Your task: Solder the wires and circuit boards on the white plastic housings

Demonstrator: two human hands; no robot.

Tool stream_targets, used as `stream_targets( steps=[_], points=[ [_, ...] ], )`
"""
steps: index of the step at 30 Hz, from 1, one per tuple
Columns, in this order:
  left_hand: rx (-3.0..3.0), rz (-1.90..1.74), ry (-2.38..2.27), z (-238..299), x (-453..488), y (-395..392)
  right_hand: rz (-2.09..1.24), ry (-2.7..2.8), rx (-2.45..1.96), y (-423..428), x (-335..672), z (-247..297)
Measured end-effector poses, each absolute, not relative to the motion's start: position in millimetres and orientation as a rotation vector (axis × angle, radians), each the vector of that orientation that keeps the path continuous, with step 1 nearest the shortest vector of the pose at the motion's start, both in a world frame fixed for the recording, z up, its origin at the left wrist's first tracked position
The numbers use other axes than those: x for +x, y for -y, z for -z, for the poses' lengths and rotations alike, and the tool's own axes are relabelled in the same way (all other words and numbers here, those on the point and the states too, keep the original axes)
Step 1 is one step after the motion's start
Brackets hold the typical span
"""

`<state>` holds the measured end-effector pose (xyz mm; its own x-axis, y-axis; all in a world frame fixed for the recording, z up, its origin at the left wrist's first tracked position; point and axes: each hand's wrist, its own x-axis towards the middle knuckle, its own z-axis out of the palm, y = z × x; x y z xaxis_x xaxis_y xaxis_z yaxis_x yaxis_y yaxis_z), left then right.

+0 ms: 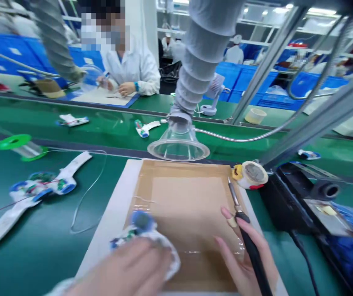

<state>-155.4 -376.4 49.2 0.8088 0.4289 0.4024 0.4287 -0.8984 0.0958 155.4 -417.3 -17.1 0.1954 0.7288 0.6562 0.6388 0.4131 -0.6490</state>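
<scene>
In my right hand (250, 255) is a soldering iron (250, 246), its black handle lying between thumb and fingers and its metal tip pointing away from me. My left hand (139, 263) is closed over a white assembly with blue and green parts (142, 222), smeared by motion and partly hidden by the fingers. Both hands are above a brown cardboard work board (191, 201) edged with clear tape. On the left, white strap-like assemblies with blue rims and coloured wires (43, 187) lie on the green table. A thin wire runs from a green solder spool (22, 146).
A clear fume hood (179, 146) on a ribbed duct hangs over the board's far edge. A round white holder (253, 174) and a black box (287, 197) stand on the right. More assemblies lie on the green conveyor (108, 125). Opposite, a co-worker (127, 70) sits writing.
</scene>
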Motion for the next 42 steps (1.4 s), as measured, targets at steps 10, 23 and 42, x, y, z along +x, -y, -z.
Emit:
stream_targets(
  steps=[10, 23, 42],
  points=[
    [2.924, -0.859, -0.672, -75, -134, 368, -0.353, 1.800, -1.504, 448, 159, 44],
    [2.341, -0.569, -0.866, -26, -112, 268, -0.466, 1.780, -1.473, 418, 149, 31],
    [2.428, -1.054, -0.785, -30, -115, 285, -0.245, 1.340, -1.396, 397, 169, 13]
  ],
)
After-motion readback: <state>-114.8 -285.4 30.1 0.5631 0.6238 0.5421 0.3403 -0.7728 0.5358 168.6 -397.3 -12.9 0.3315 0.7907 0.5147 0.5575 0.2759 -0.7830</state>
